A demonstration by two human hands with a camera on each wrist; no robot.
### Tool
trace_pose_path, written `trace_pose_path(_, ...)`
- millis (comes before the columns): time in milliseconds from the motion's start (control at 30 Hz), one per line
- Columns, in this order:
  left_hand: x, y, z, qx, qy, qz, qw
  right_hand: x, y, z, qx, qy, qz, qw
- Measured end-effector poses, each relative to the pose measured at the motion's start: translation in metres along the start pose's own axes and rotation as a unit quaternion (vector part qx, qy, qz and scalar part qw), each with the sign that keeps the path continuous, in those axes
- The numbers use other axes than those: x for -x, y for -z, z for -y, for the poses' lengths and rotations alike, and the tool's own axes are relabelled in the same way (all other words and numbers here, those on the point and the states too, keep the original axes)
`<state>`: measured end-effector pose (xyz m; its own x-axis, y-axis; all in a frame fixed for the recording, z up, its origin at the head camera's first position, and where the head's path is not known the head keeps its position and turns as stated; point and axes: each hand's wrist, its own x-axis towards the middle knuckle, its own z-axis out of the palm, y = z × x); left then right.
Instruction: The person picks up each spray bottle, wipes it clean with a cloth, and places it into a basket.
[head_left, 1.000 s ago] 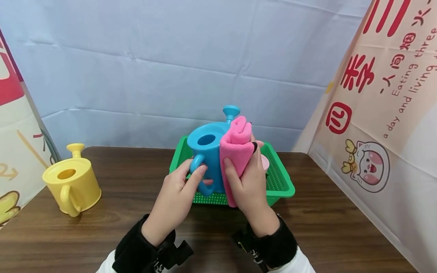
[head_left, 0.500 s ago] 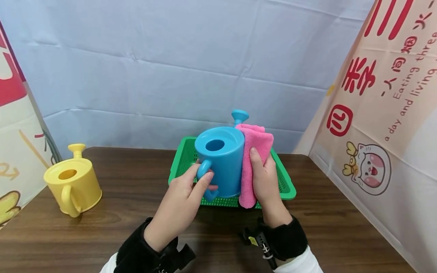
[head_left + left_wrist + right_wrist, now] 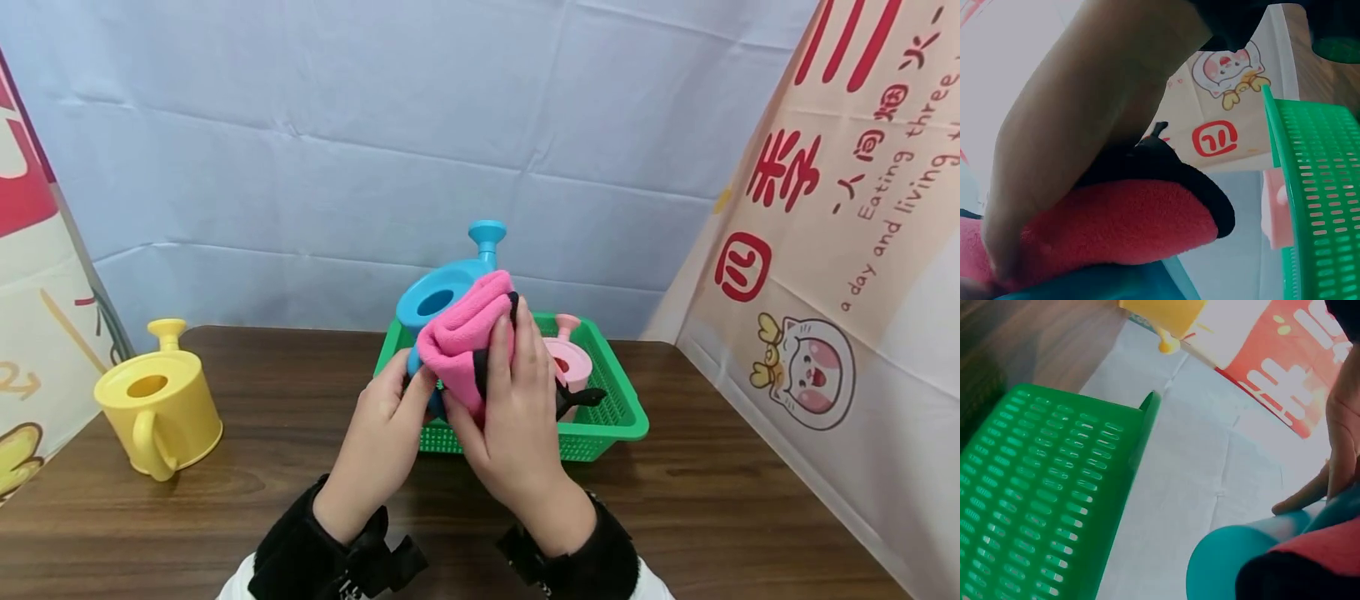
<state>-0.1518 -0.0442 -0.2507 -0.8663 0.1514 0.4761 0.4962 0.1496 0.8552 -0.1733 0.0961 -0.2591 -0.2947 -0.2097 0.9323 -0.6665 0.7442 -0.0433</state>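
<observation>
My left hand [image 3: 378,433] grips the handle of a blue watering can [image 3: 459,275], held up over the near left part of the green basket and tilted. A folded pink towel [image 3: 465,333] with black edging lies against the can's side, hiding most of its body. Over the towel is my right hand [image 3: 528,429], its fingers extended along the far side and the thumb on the near side, holding the cloth to the can. In the left wrist view the fuzzy towel [image 3: 1141,219] bulges beneath the hand, with blue plastic below. The right wrist view shows the can's rounded blue end [image 3: 1222,553].
The green basket [image 3: 618,421] stands behind the hands. Inside it is a small pink watering can [image 3: 573,367], partly covered by a black strap end [image 3: 588,398]. A yellow watering can [image 3: 180,417] stands at the table's left. Cloth screens [image 3: 337,192] surround the table.
The blue can swung right, then back left with more tilt. My right hand moved the towel leftward across the can's near side, bringing the pink can into view.
</observation>
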Motion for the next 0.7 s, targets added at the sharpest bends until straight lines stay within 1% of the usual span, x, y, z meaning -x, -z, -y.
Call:
trace_pose_path(67,0.0,-0.002,0.001,0.005,0.003,0.009,0.9999,0.002,0.0,0.0,0.015,0.006,-0.007,1.0)
trace_pose_path(167,0.002,-0.005,0.002,-0.002,0.01,0.022,0.9997,0.002,0.003,-0.003,0.013,-0.015,-0.023,1.0)
trace_pose_path(300,0.006,-0.009,0.0,-0.009,0.014,0.033,0.9993,-0.001,0.012,-0.011,-0.041,-0.058,-0.035,0.997)
trace_pose_path(400,0.006,-0.01,-0.004,-0.005,0.017,0.045,0.9989,-0.004,0.019,-0.02,-0.108,-0.106,-0.028,0.988)
trace_pose_path(467,0.006,-0.01,-0.007,-0.002,0.018,0.055,0.9983,-0.007,0.025,-0.028,-0.145,-0.153,-0.016,0.977)
trace_pose_path(500,0.006,-0.011,-0.009,-0.002,0.019,0.06,0.998,-0.008,0.028,-0.032,-0.163,-0.181,-0.007,0.97)
trace_pose_path(567,0.007,-0.011,-0.011,-0.002,0.022,0.07,0.9973,-0.009,0.033,-0.039,-0.199,-0.239,0.013,0.95)
trace_pose_path(633,0.008,-0.012,-0.012,-0.002,0.026,0.078,0.9966,-0.01,0.037,-0.044,-0.223,-0.291,0.033,0.93)
trace_pose_path(667,0.008,-0.012,-0.012,-0.002,0.029,0.081,0.9963,-0.01,0.038,-0.046,-0.227,-0.307,0.04,0.923)
trace_pose_path(700,0.009,-0.012,-0.012,-0.001,0.031,0.082,0.9961,-0.009,0.037,-0.046,-0.231,-0.314,0.043,0.92)
